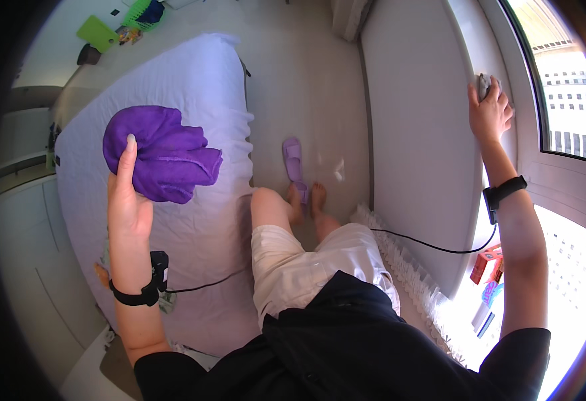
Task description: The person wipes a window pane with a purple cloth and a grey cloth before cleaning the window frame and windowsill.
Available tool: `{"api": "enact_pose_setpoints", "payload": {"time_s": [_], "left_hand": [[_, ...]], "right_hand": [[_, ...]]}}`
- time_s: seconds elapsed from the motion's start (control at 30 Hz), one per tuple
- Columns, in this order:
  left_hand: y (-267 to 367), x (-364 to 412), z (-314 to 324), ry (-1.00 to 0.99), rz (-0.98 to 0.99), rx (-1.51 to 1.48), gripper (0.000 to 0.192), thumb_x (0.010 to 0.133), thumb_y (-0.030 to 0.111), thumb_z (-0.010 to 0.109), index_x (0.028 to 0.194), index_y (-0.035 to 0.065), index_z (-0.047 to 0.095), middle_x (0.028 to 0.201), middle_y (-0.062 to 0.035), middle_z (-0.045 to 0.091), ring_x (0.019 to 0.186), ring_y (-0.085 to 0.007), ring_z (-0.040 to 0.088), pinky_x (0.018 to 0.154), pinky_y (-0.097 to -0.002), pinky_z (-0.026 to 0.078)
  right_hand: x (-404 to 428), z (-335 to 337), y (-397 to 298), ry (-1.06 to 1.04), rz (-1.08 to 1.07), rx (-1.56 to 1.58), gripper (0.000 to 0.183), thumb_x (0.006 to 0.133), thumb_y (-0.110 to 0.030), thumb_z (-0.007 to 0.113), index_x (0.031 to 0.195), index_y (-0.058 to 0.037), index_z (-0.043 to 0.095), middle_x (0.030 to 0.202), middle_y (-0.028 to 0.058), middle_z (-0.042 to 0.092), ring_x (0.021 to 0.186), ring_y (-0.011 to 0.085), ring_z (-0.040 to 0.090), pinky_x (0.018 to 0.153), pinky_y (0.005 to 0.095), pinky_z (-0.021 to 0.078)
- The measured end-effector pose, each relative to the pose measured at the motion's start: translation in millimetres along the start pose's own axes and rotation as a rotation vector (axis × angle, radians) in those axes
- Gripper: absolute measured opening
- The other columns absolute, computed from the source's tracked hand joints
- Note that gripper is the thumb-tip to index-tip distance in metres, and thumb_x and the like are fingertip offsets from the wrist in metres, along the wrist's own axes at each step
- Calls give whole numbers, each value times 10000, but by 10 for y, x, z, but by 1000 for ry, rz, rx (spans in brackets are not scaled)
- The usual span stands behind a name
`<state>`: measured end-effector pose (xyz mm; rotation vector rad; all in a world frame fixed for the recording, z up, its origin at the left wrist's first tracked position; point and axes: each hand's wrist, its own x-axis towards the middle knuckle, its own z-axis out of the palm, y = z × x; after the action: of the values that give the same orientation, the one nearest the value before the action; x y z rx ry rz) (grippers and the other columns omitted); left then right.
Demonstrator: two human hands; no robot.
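A folded purple cloth (165, 158) is gripped in my left hand (131, 200), thumb on top, held above the bed with the white sheet (200, 80). Over at the window, my right hand (492, 119) reaches along the white windowsill (465, 37). Its fingers close around a small grey item (484, 86), mostly covered by the hand; it may be a crumpled cloth. Black straps with small devices and cables are on both wrists.
Boxes and packets (486, 265) lie on the sill by my right forearm. A window frame (548, 170) borders the right side. On the floor are pink slippers (292, 155). Lace trim (403, 265) runs beside my legs. A green basket (142, 15) stands far left.
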<state>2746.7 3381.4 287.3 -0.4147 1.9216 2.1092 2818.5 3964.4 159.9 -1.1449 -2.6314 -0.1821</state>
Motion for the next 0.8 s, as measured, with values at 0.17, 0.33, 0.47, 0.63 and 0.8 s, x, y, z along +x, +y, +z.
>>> {"api": "enact_pose_setpoints", "payload": {"time_s": [0.17,0.33,0.47,0.63,0.8], "left_hand": [[97,-19,-24,40,42,-7,536,992,379,604,1369,11,506,1370,-93,561,1249,-218,550,1057,-397,431],[234,197,-28,-14,48,-36,548,978,396,622,1365,24,513,1360,-74,566,1246,-212,546,1065,-392,424],[311,591,125,-66,18,-37,537,979,398,621,1359,33,518,1358,-68,563,1243,-208,546,1070,-393,419],[303,1347,433,-204,-69,-25,530,989,383,608,1374,35,503,1375,-70,551,1260,-210,533,1076,-401,416],[153,2219,929,-300,-214,15,543,989,383,607,1388,35,490,1386,-72,541,1276,-211,524,1081,-408,413]], "right_hand": [[-34,-29,-26,-5,4,16,728,912,-621,518,1510,-235,366,1475,160,423,1403,388,305,1132,568,219],[-36,-41,-24,-2,10,-33,722,917,-606,520,1515,-236,356,1481,165,414,1409,391,303,1141,559,216],[-55,-36,-56,-30,13,-40,702,924,-580,536,1513,-247,350,1474,167,416,1403,399,308,1139,556,230],[-52,-66,-66,-15,1,-30,673,928,-521,573,1508,-258,355,1468,153,425,1379,402,343,1123,571,271],[-51,-90,73,20,-39,-24,637,927,-457,599,1500,-301,369,1441,159,452,1348,400,385,1122,578,300]]}}
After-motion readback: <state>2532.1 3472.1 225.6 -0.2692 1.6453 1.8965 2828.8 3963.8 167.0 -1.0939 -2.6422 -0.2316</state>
